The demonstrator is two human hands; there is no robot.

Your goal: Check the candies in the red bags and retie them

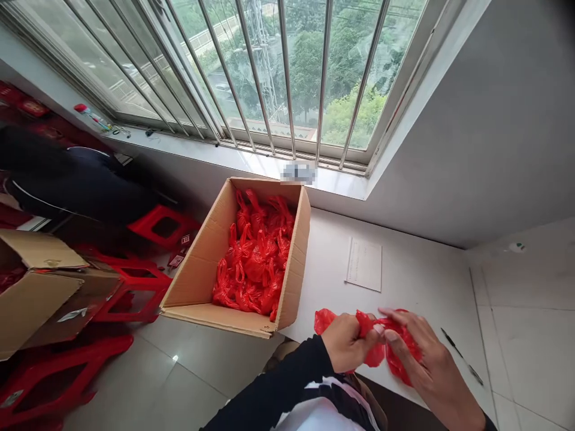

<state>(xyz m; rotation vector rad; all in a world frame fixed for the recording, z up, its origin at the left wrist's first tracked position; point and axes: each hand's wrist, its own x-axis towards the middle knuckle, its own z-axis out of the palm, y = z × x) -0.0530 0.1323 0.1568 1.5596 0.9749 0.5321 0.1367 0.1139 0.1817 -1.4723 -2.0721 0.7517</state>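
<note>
Over the front edge of the white table, my left hand (348, 342) is closed around the gathered part of a red plastic bag (374, 353). My right hand (424, 350) pinches the same red plastic near its handles, thumb and fingers close to my left fingertips. Red film bulges out on both sides of my hands. What is inside the bag is hidden. To the left, a cardboard box (294, 269) stands open, holding several tied red plastic bags (256, 257) with their handles pointing up.
A sheet of paper (365, 264) and a pen (462, 357) lie on the white table (327, 239). Red stools (148, 275) and another cardboard box (49, 299) stand at left. A person in dark clothes (85, 179) is behind them. The barred window (287, 78) is ahead.
</note>
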